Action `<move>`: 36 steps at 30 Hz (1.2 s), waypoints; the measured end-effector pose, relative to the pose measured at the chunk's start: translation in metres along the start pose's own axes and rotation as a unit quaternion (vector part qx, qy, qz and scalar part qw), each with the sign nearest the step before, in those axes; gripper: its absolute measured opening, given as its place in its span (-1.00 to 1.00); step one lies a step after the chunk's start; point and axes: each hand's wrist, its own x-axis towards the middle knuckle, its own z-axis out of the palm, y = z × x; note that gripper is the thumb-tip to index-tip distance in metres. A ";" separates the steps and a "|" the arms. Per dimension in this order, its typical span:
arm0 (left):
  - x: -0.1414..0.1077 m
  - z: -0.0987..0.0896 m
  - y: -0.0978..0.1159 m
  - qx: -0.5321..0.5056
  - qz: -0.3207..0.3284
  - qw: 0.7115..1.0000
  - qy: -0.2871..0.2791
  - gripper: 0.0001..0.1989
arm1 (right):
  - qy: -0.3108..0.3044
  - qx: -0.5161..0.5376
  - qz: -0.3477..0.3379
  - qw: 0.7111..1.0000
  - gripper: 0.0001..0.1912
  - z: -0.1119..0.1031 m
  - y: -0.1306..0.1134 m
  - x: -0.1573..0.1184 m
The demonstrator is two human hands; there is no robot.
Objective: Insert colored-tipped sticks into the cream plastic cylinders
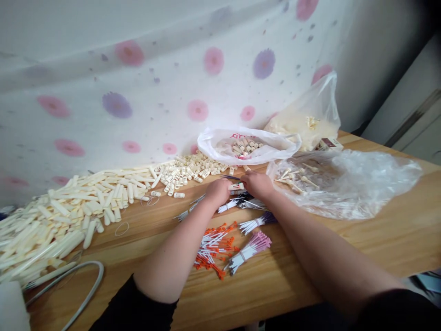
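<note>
Wooden tabletop [379,239], floral sheet behind: left hand [217,191] and right hand [257,184] fingers pinch a small cream plastic barrel [237,186], mid-assembly; next probably needs careful lining up.

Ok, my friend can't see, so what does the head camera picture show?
Two hands, the left hand and right hand, meet over a wooden table and hold a small cream plastic piece between them. Cream tubes are heaped at left, refill bundles lie near, and plastic bags sit behind.
</note>
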 end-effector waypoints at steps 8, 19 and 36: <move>-0.005 -0.004 -0.002 0.017 0.006 0.999 0.050 -0.77 | 0.061 0.049 0.061 0.995 -0.68 -0.024 0.033 -0.003; -0.104 -0.032 0.013 -0.160 -0.062 0.974 0.147 -0.86 | 0.043 0.320 -0.281 0.904 -0.85 -0.045 -0.047 -0.032; -0.136 -0.027 0.006 -0.280 0.040 0.933 0.222 -0.87 | 0.081 0.567 -0.214 0.791 -0.97 -0.047 -0.072 -0.055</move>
